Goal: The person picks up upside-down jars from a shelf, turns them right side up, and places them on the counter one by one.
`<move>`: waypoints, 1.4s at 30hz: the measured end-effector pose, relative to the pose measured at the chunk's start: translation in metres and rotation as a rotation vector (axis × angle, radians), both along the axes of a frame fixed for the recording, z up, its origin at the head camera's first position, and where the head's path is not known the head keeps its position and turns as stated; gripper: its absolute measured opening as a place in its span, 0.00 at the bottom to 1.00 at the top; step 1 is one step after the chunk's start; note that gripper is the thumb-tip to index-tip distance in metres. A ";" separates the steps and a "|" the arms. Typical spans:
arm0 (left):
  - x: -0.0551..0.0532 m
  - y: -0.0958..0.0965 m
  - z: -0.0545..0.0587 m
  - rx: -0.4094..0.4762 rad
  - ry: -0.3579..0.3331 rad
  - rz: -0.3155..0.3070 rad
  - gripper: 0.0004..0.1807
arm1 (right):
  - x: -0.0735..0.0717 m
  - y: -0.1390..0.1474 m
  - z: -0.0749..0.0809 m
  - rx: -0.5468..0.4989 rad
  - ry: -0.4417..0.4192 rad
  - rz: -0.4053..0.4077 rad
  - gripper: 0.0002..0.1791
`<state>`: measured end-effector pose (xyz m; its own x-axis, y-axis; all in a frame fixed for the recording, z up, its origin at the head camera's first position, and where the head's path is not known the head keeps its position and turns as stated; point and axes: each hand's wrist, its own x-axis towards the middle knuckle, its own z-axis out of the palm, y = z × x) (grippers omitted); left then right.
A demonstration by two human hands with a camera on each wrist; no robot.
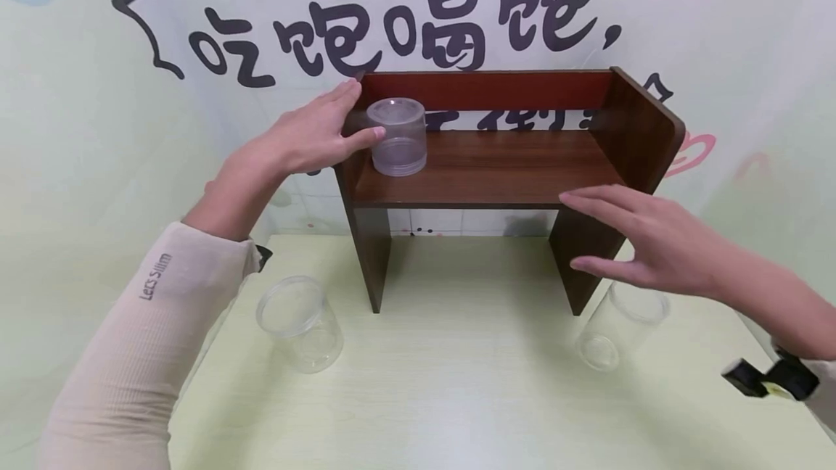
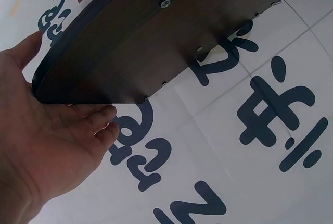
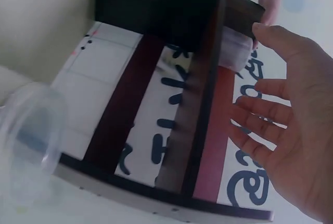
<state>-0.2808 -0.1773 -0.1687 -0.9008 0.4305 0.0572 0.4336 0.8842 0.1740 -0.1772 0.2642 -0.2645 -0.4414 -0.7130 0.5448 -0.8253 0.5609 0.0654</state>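
Head view: your left hand (image 1: 313, 133) is open at the upper-left side of the shelf unit (image 1: 496, 162). Shelved jar (image 1: 405, 143) just beside it, at its 3 o'clock, overlapped by your thumb; contact unclear. Your right hand (image 1: 660, 245) is open, nothing held; shelved jar well apart, at its 10 o'clock. Count: one shelf unit, three clear jars. Left table jar (image 1: 303, 328) at your left hand's 6; right table jar (image 1: 620, 332) at your right hand's 7, outline faint.

Left wrist: side panel (image 2: 125, 47) at your palm's 1 o'clock, hiding some finger length.

Right wrist: shelved jar at your palm's 11, blurred; right table jar at 9, cut off.
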 end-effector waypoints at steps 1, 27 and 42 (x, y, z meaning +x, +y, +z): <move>0.000 -0.001 0.000 0.001 0.000 -0.003 0.54 | -0.003 -0.004 0.003 -0.017 -0.012 0.008 0.47; 0.003 -0.003 0.000 0.075 -0.058 -0.008 0.41 | -0.084 -0.113 0.035 -0.265 -0.519 -0.190 0.46; 0.004 -0.005 0.000 0.102 -0.063 -0.020 0.39 | -0.117 -0.174 0.036 -0.371 -0.594 -0.183 0.52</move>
